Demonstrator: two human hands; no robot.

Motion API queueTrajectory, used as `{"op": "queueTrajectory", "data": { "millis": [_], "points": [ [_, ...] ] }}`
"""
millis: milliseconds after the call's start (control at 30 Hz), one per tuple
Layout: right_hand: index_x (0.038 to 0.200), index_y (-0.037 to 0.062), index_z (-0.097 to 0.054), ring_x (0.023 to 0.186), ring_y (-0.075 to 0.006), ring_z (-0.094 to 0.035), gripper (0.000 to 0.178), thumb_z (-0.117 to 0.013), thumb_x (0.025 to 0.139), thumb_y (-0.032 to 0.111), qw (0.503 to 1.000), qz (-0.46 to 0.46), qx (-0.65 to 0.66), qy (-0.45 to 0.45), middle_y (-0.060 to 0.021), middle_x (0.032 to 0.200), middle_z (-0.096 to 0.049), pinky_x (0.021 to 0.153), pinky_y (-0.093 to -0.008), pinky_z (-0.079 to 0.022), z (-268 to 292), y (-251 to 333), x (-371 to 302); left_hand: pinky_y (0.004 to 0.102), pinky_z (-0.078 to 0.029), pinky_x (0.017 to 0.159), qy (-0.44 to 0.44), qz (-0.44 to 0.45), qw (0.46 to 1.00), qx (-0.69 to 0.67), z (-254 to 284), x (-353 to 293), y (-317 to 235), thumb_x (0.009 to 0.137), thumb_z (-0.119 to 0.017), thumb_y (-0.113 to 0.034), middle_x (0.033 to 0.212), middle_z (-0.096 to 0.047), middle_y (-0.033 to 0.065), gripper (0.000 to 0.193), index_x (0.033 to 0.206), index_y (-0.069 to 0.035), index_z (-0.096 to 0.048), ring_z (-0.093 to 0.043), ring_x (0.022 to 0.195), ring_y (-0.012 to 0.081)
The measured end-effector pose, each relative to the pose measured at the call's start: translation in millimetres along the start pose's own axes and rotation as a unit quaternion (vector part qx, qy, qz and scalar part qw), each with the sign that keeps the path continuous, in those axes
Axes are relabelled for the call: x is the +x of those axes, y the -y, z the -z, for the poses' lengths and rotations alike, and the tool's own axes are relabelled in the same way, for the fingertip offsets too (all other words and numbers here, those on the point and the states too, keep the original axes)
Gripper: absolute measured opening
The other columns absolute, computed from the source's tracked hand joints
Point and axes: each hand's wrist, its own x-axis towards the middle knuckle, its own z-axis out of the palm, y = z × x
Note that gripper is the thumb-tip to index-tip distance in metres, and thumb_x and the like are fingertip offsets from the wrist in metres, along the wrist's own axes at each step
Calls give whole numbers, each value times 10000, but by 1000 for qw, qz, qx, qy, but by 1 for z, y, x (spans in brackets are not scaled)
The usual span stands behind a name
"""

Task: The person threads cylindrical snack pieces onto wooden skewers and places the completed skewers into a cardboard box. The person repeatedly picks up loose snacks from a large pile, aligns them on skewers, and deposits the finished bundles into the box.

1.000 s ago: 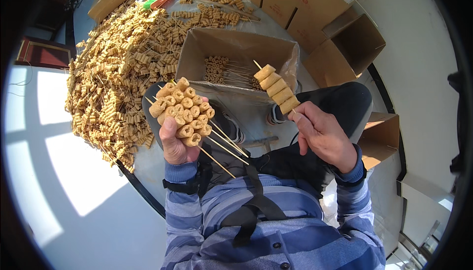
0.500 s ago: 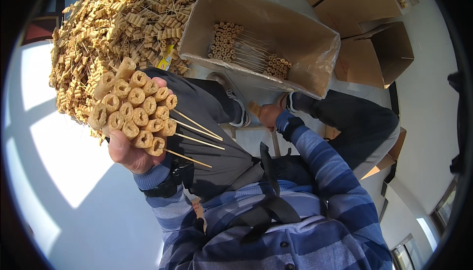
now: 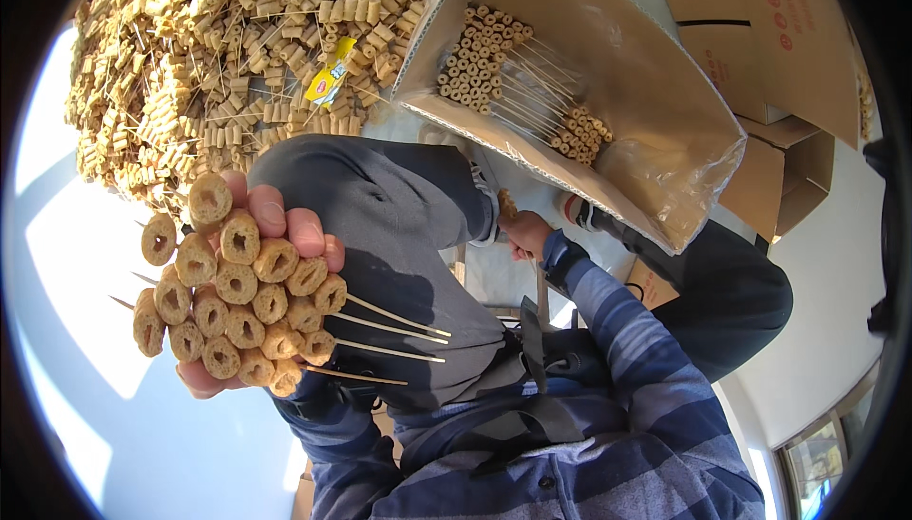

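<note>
My left hand [image 3: 302, 226] is closed around a bunch of skewered hollow brown rolls [image 3: 235, 283], raised over my left thigh. The ring-shaped ends of the rolls face up, and several thin sticks [image 3: 394, 342] point out to the right. Fingers wrap over the far side of the bunch; the palm is hidden behind it. Low between my knees, my right hand [image 3: 524, 235] is closed on a skewer of rolls [image 3: 507, 202]; just a brown end shows above the fist.
An open cardboard box [image 3: 570, 93] lined with clear plastic stands beyond my knees, with two stacks of skewers [image 3: 480, 55] inside. A large heap of skewers [image 3: 247, 55] spreads at far left, with a yellow packet [image 3: 331, 72] on it. More cardboard boxes [image 3: 760, 173] stand at far right.
The bunch in my left hand has come lower and looks larger, with more fingers showing over its far side. The view has shifted, so the box appears further right. My right hand remains closed.
</note>
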Motion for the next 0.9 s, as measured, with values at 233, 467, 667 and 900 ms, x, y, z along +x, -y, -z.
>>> {"op": "queueTrajectory", "data": {
  "millis": [233,467,667,900],
  "points": [
    [657,-31,-597,415,-236,-581,559,-543,955,438,997,12,49,-60,-135,561,-593,425,-348,-498,-7,5,6,448,-452,941,77,49,996,-16,2,9,-7,678,-897,-384,1284,-399,127,1149,1506,3,-201,-482,1135,283],
    [609,2,-604,428,-231,-626,647,-400,1020,458,997,44,1,-63,-124,526,-608,454,-362,-536,-24,4,22,469,-433,939,65,76,995,-7,-5,11,-10,696,-901,-346,1313,-402,140,1136,1512,-14,-185,-505,1165,298],
    [636,17,-621,444,-223,-642,681,-355,1025,508,997,33,19,-73,-119,543,-624,472,-364,-550,-25,-4,38,475,-437,933,70,83,994,-16,-4,14,-9,662,-926,-329,1322,-397,150,1151,1500,-19,-199,-509,1163,305],
    [999,-16,-593,510,-241,-638,511,-451,995,475,961,206,-175,-57,-126,587,-613,525,-369,-552,-10,-26,61,480,-445,1027,47,42,998,-28,-4,10,2,669,-908,-376,1305,-411,152,1171,1503,12,-183,-479,1212,317]
  ]
}}
